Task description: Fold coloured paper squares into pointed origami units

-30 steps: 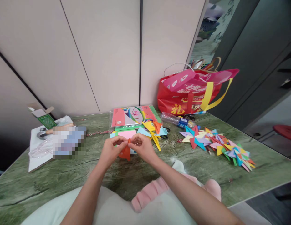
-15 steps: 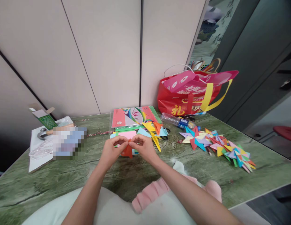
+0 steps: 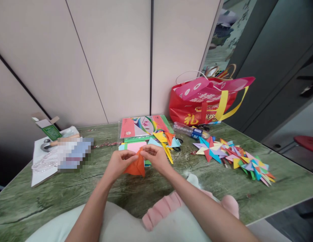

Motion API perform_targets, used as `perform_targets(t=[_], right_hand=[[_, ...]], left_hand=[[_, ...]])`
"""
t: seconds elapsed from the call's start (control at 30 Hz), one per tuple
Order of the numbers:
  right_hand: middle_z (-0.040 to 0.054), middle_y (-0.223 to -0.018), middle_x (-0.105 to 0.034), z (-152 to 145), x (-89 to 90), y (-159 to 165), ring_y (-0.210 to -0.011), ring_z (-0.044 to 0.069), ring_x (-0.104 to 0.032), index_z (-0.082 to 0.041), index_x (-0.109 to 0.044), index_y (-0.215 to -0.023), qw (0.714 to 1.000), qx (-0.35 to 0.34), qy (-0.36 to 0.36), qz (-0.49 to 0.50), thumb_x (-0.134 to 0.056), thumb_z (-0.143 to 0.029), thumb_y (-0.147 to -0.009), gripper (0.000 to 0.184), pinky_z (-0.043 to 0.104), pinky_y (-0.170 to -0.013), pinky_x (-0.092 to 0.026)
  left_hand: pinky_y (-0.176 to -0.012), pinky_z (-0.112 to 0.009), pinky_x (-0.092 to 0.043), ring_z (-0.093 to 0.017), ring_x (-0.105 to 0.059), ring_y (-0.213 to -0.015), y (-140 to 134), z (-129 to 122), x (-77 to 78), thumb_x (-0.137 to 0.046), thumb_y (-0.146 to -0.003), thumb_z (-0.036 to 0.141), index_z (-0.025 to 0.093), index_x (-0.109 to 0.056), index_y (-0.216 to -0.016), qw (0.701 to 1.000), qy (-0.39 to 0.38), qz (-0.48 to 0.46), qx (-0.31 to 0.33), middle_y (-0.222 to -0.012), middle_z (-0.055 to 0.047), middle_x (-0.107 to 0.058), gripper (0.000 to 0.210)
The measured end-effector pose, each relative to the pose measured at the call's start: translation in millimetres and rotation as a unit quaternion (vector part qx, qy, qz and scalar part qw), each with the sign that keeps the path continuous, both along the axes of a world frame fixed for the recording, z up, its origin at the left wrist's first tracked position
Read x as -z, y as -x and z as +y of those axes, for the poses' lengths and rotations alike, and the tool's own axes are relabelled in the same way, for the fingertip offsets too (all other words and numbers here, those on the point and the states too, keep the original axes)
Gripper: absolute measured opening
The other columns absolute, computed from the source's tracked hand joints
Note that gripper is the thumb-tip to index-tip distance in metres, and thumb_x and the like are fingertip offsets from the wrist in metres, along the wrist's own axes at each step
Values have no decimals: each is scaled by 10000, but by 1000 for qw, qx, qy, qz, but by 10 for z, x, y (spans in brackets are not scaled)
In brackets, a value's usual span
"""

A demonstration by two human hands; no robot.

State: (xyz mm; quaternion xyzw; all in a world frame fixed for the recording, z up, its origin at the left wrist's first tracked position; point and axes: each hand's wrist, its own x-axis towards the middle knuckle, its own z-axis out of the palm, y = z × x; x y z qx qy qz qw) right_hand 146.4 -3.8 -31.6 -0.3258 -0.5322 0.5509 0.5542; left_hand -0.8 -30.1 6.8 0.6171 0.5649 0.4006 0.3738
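Between my two hands is a piece of orange origami paper (image 3: 136, 165), creased and hanging down above the table. My left hand (image 3: 121, 164) pinches its upper left side. With thumb and fingers my right hand (image 3: 155, 156) pinches its top right. Behind it lies a stack of coloured paper sheets (image 3: 136, 146), pink on top, partly covered by the hands and the orange paper. Yellow, orange and light blue folded pieces (image 3: 167, 138) lie just beyond my right hand, over black-handled scissors (image 3: 181, 140).
A packaged paper pad (image 3: 143, 126) lies at the back by a red gift bag (image 3: 197, 107). To the right are a plastic bottle (image 3: 189, 130) and folded paper stars (image 3: 209, 148). A hammer-like tool (image 3: 49, 144) and green box (image 3: 50, 131) stand left. A plush toy (image 3: 166, 210) is in front.
The orange paper now shows a wider, more opened face and hangs lower. My left hand has shifted slightly left and down; both hands still pinch the paper.
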Motion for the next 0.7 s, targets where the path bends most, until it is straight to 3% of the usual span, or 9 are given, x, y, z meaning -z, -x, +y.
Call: perform_targets(t=[0.2, 0.3, 0.43, 0.53, 0.6, 0.7], right_hand=[[-3, -633, -637, 3, -30, -25, -519, 101, -553, -163, -657, -704, 999, -28, -19, -37, -670, -276, -631, 135, 217, -512, -474], [9, -655, -656, 15, -21, -34, -556, 117, -580, -161, -659, -687, 998, -27, -24, -50, -673, -269, -631, 123, 224, -539, -479], [15, -673, -669, 36, 8, -37, -590, 127, -599, -164, -667, -703, 997, -40, -43, -59, -670, -253, -641, 109, 228, -566, -479], [16, -679, -670, 42, 12, -35, -609, 130, -602, -165, -669, -701, 995, -48, -57, -68, -671, -242, -641, 98, 230, -578, -478], [15, -686, -667, 42, 1, -34, -615, 130, -599, -166, -669, -705, 994, -49, -66, -71, -672, -239, -642, 97, 230, -580, -480], [13, -697, -655, 44, -24, -29, -633, 130, -589, -171, -670, -709, 992, -46, -87, -75, -679, -226, -640, 89, 229, -588, -482]], left_hand=[[-496, -207, -387, -127, -515, -549, 18, 11, 12, -651, -600, 322, 115, -673, -628, 999, 3, 41, 25, -604, -28, -641, 209], [-495, -201, -363, -115, -482, -538, 8, 0, 9, -625, -628, 346, 110, -668, -658, 997, 25, 43, 66, -583, -2, -598, 242], [-421, -184, -250, -68, -337, -429, -34, -32, 0, -543, -703, 394, 107, -663, -603, 986, 57, 70, 139, -443, 58, -426, 327], [-390, -188, -197, -56, -238, -385, -65, -26, 37, -526, -713, 393, 110, -642, -536, 987, 53, 87, 128, -385, 78, -299, 354], [-391, -187, -214, -60, -252, -380, -72, 0, 86, -518, -717, 391, 116, -623, -499, 989, 27, 94, 109, -370, 75, -307, 366], [-429, -190, -301, -88, -381, -413, -60, 43, 155, -493, -732, 381, 122, -642, -532, 989, -9, 102, 103, -405, 43, -461, 359]])
